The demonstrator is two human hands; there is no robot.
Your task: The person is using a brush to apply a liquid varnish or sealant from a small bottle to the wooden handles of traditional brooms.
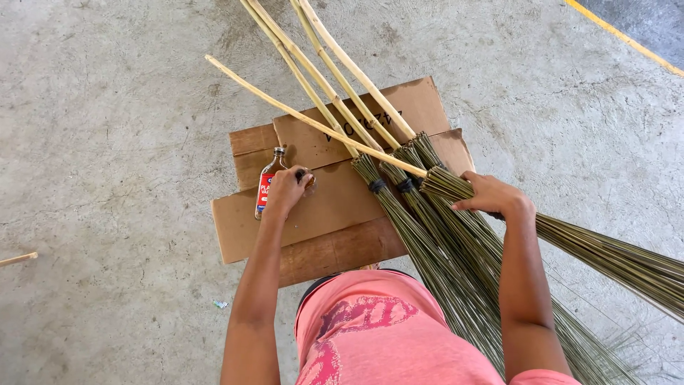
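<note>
Head view: left hand (287, 187) closing round small dark cap beside bottle (268, 184) lying on cardboard (335, 207). Right hand (493, 194) gripping top broom (456, 187) at bound neck, laying it across three brooms (399, 187) already bound with dark bands. Binding on held broom hidden, progress unclear.

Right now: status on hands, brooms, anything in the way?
Left hand by small bottle, pinching a small dark piece. Right hand gripping top broom at its binding. Other brooms underneath, on cardboard. Nothing blocking.
</note>
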